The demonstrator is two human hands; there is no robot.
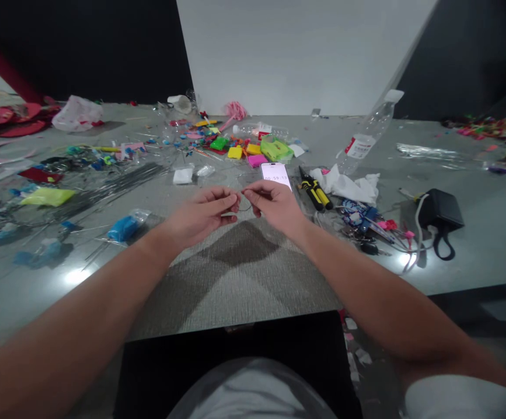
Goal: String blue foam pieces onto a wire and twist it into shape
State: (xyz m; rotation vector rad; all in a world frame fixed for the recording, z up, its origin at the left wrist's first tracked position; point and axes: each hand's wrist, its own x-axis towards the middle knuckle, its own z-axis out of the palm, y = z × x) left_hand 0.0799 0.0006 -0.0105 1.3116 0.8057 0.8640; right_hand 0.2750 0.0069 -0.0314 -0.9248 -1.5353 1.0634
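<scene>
Both hands meet above the middle of the table, fingertips nearly touching. My left hand (207, 212) is closed, thumb pressed to the fingers on a thin wire (247, 209). Opposite it, my right hand (276, 203) pinches the same wire, which curves in a small loop between the hands. The wire's ends are hidden by my fingers. Just behind my right hand lies a phone (275, 172) with a timer on its lit screen. Pliers with yellow and black handles (315, 190) rest to the right of that hand.
A clear plastic bottle (368, 137) stands tilted at the right, behind crumpled tissue (353, 184). A black charger (441, 210) with a cable lies farther right. Bundled wires (117, 185) and a blue clay packet (124, 228) are at left. Colourful clay packs (274, 149) lie at the back.
</scene>
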